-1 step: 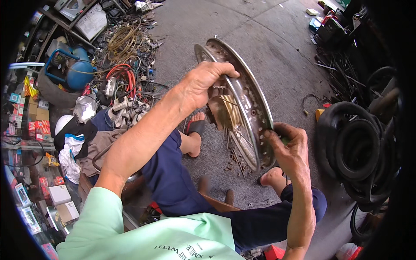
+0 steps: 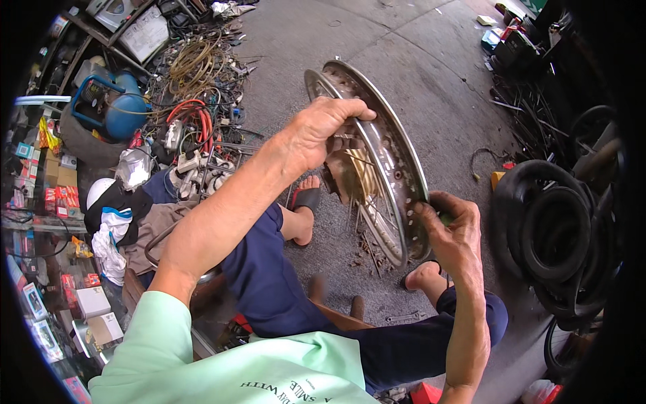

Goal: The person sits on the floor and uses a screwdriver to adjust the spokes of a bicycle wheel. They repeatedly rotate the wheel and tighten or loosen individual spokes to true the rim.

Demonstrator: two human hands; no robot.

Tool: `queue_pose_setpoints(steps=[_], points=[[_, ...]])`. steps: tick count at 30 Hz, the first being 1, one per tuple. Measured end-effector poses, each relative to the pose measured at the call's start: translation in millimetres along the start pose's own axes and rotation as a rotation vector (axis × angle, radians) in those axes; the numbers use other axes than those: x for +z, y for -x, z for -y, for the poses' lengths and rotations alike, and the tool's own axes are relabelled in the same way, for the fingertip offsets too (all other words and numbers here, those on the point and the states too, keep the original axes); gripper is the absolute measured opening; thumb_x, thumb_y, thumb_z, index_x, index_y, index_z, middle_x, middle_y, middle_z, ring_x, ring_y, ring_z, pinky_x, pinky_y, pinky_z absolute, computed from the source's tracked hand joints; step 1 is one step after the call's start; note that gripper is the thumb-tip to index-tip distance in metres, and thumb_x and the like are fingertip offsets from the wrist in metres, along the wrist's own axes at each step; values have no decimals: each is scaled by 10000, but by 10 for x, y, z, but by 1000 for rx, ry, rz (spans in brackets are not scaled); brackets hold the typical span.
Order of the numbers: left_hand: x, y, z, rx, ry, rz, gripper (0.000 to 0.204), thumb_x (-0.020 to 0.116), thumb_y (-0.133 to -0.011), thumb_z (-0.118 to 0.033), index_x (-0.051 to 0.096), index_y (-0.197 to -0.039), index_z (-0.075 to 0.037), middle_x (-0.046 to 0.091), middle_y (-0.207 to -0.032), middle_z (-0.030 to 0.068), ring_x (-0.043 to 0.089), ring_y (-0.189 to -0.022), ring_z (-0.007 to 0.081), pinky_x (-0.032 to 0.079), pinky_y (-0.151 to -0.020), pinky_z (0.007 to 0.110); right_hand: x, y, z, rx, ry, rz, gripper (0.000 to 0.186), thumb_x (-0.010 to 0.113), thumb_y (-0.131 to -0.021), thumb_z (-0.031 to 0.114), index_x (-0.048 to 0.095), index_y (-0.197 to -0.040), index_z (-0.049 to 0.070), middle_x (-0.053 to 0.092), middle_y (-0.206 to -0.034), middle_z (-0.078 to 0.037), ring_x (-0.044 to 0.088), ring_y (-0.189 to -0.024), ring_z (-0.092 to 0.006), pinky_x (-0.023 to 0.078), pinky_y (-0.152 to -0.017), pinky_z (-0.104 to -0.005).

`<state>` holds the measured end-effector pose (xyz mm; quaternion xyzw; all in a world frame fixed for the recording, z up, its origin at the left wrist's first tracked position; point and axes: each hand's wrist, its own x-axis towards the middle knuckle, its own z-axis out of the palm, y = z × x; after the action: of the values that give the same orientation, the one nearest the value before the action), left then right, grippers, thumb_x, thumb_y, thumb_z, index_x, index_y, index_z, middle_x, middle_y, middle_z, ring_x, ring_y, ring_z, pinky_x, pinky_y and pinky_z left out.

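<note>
While the left hand (image 2: 323,131) is closed over the upper near edge of a bare metal wheel rim (image 2: 390,158), with what looks like its thumb lying across the lip, the right hand (image 2: 454,225) pinches the lower right part, thumb against the hole-studded channel and fingers curled behind. The wheel rim is tilted in the air between the two, in front of the person's legs and above the grey floor (image 2: 289,47); it carries no tyre. A patch of green (image 2: 445,218) shows by the right fingers, too hidden to name. The step in hand seems to be handling or looking over the wheel rim, its row of holes turned to view; the next move, I judge, calls for a firm left hold so that the right thumb can work along the channel without the ring twisting. As for writing, the packages at far left, among them red boxes (image 2: 66,200) and pale cartons (image 2: 94,303), bear print too small to read. On the blue tank (image 2: 128,111) I can make out no lettering. Dark capitals run across the front of the light green shirt (image 2: 215,367), legible in part. The spanner (image 2: 406,316) on the floor and the black rubber rings (image 2: 508,222) at right show no readable marks, and a green sign (image 2: 537,5) at upper right is cut off.
</note>
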<state>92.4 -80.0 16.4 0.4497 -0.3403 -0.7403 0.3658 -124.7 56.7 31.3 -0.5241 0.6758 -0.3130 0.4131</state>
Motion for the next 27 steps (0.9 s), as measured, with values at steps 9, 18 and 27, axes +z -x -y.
queue_pose_setpoints(steps=[9, 18, 27], points=[[-66, 13, -56, -79, 225, 14, 244, 659, -938, -369, 681, -986, -132, 726, -884, 53, 703, -772, 194, 584, -738, 388, -64, -104, -130, -65, 83, -49, 211, 693, -897, 180, 736, -961, -16, 695, -722, -115, 642, -641, -146, 507, -647, -314], [2, -156, -70, -63, 248, -70, 245, 703, -906, -357, 687, -910, -113, 722, -864, 69, 700, -772, 208, 589, -786, 417, -29, -23, -250, 40, 56, -99, 401, 671, -951, 348, 731, -893, -45, 661, -625, -95, 581, -566, -118, 467, -554, -315], [-134, 85, -139, 8, 168, -139, 229, 640, -952, -364, 677, -967, -139, 729, -877, 43, 712, -787, 173, 590, -796, 385, -90, 38, 63, -29, 97, -88, 399, 670, -945, 345, 727, -945, -50, 627, -611, -136, 615, -580, -171, 493, -584, -353]])
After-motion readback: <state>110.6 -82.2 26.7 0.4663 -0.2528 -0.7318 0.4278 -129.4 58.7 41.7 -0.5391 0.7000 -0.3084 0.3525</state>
